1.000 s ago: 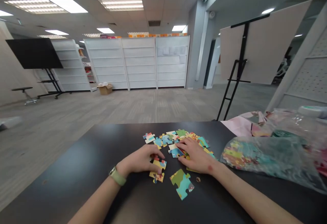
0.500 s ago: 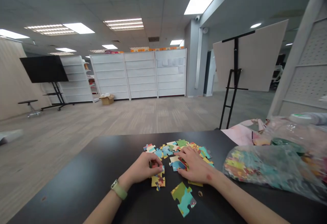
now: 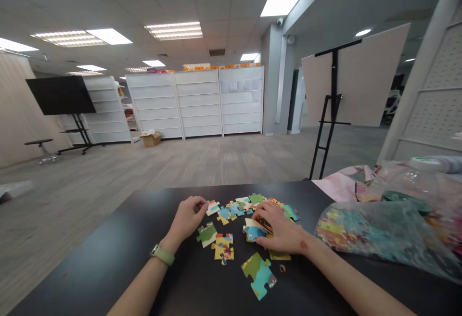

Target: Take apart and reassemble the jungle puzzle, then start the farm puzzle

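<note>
My left hand (image 3: 186, 221) is closed in a pinch at the left end of a loose row of jigsaw pieces, its fingertips on the edge of a red-and-white puzzle piece (image 3: 213, 208). Below it lie a green puzzle piece (image 3: 207, 234) and a yellow puzzle piece (image 3: 224, 247). My right hand (image 3: 279, 224) grips a blue puzzle piece (image 3: 254, 231), tilted up, between thumb and fingers; a reddish piece shows under its fingers. Nearer me lies a larger green-and-turquoise puzzle piece (image 3: 259, 275). Part of the pile is hidden behind my right hand.
A clear plastic bag of puzzle pieces (image 3: 368, 232) lies at the right of the black table (image 3: 119, 253). Behind it stand a clear jar (image 3: 411, 181) and a pink bag (image 3: 341, 184). A small brown bit (image 3: 282, 268) sits near the front.
My left hand has moved up and left, from the yellow piece to the row's left end. A green piece now shows beside the yellow one. My right hand stays with the blue piece, now more tilted.
</note>
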`<state>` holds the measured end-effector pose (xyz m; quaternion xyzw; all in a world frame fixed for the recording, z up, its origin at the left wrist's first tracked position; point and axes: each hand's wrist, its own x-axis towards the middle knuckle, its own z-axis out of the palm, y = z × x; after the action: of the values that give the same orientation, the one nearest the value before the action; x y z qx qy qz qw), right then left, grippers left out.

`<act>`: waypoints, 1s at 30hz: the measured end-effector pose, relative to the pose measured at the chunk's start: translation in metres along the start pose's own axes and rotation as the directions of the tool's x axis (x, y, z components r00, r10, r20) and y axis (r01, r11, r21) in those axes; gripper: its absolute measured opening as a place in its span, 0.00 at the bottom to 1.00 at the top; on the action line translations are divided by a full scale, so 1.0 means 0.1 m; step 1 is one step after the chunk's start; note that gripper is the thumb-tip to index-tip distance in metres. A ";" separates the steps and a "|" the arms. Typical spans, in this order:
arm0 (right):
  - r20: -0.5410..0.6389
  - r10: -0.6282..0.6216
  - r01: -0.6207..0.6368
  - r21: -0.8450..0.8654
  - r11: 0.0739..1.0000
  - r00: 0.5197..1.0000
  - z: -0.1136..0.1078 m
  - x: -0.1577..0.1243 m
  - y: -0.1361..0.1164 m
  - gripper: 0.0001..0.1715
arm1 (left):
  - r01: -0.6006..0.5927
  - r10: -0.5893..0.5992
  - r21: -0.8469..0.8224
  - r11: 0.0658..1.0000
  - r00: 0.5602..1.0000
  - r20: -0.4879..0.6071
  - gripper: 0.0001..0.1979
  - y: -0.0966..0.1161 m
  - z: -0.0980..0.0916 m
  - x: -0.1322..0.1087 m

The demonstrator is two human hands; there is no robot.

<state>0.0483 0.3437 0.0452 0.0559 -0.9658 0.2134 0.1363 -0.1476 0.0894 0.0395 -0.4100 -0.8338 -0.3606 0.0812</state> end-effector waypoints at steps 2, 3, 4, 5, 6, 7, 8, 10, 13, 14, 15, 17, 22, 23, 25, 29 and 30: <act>0.040 0.018 -0.018 0.001 1.000 0.999 0.01 0.00 0.00 0.19 | 0.040 -0.040 0.003 0.999 0.998 -0.046 0.15 -0.06 -0.01 0.01; 0.054 0.031 -0.031 -0.002 1.000 0.998 0.01 -0.01 0.01 0.19 | 0.051 -0.051 0.002 0.999 0.997 -0.058 0.16 -0.08 -0.01 0.01; 0.062 0.041 -0.041 -0.007 0.999 0.997 0.02 -0.01 0.01 0.20 | 0.055 -0.055 0.001 0.998 0.996 -0.065 0.16 -0.09 0.00 0.01; 0.063 0.043 -0.042 -0.013 0.999 0.997 0.03 -0.02 0.02 0.20 | 0.054 -0.054 -0.002 0.999 0.996 -0.065 0.17 -0.09 0.01 0.01; 0.058 0.035 -0.034 -0.019 0.999 0.998 0.03 -0.02 0.03 0.20 | 0.049 -0.050 -0.007 0.999 0.997 -0.061 0.17 -0.09 0.03 0.00; 0.055 0.021 -0.020 -0.024 1.000 0.998 0.04 -0.03 0.04 0.21 | 0.042 -0.043 -0.013 0.999 0.998 -0.054 0.17 -0.09 0.05 0.00; 0.053 0.006 -0.004 -0.028 1.000 0.999 0.05 -0.04 0.05 0.22 | 0.034 -0.035 -0.020 0.999 0.998 -0.045 0.17 -0.09 0.07 -0.01; 0.064 -0.017 0.019 -0.032 0.999 0.998 0.06 -0.06 0.05 0.26 | 0.021 -0.022 -0.034 0.999 0.999 -0.031 0.18 -0.10 0.11 -0.02; 0.066 -0.039 0.040 -0.020 0.999 0.997 0.06 -0.06 0.05 0.29 | 0.009 -0.009 -0.039 0.999 1.000 0.001 0.19 -0.15 0.15 -0.03; 0.040 -0.035 0.035 -0.017 0.999 0.999 0.05 -0.05 0.06 0.28 | 0.011 -0.011 -0.031 0.999 1.000 0.020 0.20 -0.17 0.16 -0.02; -0.005 -0.010 0.009 -0.020 1.000 1.000 0.02 -0.03 0.09 0.25 | 0.016 -0.015 -0.021 1.000 0.999 0.036 0.20 -0.20 0.17 -0.02; -0.120 0.100 -0.105 -0.035 0.994 0.988 -0.05 0.00 0.21 0.19 | 0.029 -0.028 -0.006 1.000 0.998 0.062 0.22 -0.24 0.19 -0.01; -0.256 0.398 -0.427 -0.069 0.902 0.881 -0.30 -0.01 0.78 0.29 | 0.001 -0.001 -0.001 1.000 0.994 0.108 0.22 -0.24 0.23 -0.01; -0.250 0.435 -0.465 -0.077 0.882 0.865 -0.33 -0.03 0.88 0.29 | -0.013 0.012 0.003 1.000 0.993 0.114 0.22 -0.21 0.23 -0.02; -0.221 0.487 -0.515 -0.094 0.852 0.845 -0.36 -0.08 0.99 0.24 | -0.058 0.058 0.001 0.998 0.988 0.145 0.21 -0.13 0.23 -0.04; -0.145 0.533 -0.549 -0.122 0.827 0.834 -0.32 -0.12 0.93 0.18 | -0.199 0.208 -0.061 0.978 0.920 0.332 0.17 -0.01 0.18 -0.12; -0.131 0.538 -0.552 -0.125 0.824 0.833 -0.31 -0.12 0.90 0.22 | -0.211 0.222 -0.071 0.975 0.895 0.388 0.20 -0.01 0.18 -0.14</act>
<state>0.0524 0.4387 0.0332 -0.2428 -0.9481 0.1688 0.1168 -0.1365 0.0920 0.0199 -0.5651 -0.7774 -0.2710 -0.0539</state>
